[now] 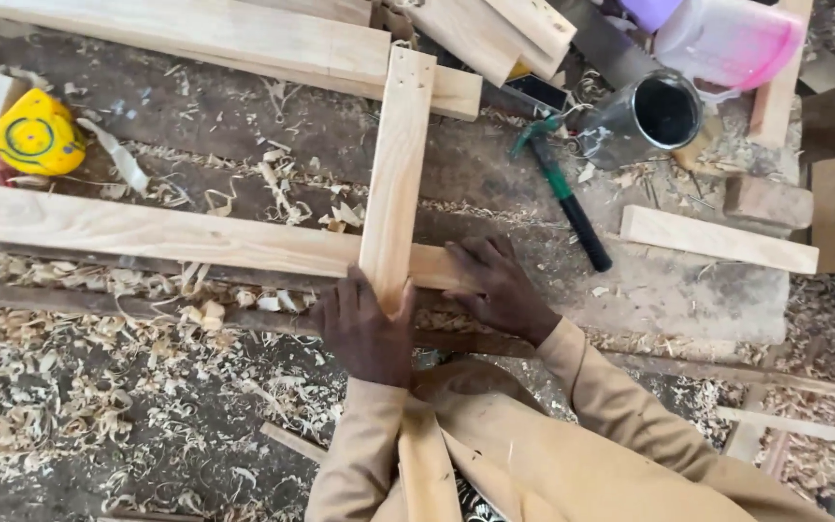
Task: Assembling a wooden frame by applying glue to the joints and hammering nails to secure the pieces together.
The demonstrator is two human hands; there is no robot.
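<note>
Worktop: dark worktop (195, 106) strewn with pale wood shavings, seen from above.
Far left: we see a yellow tape measure (36, 133) lying near the edge.
Long plank (166, 236): lies flat, running left to right.
Upright plank (397, 174): crosses over the long plank at a right angle.
Left hand (364, 329): we press it flat, fingers spread, on the upright plank's near end.
Right hand (500, 285): laid open on the long plank's right end, gripping nothing.
Right of centre: green-handled hammer (564, 198), well apart from our hands.
Far right: dark metal can (651, 114), pink-tinted plastic jug (727, 41).
</note>
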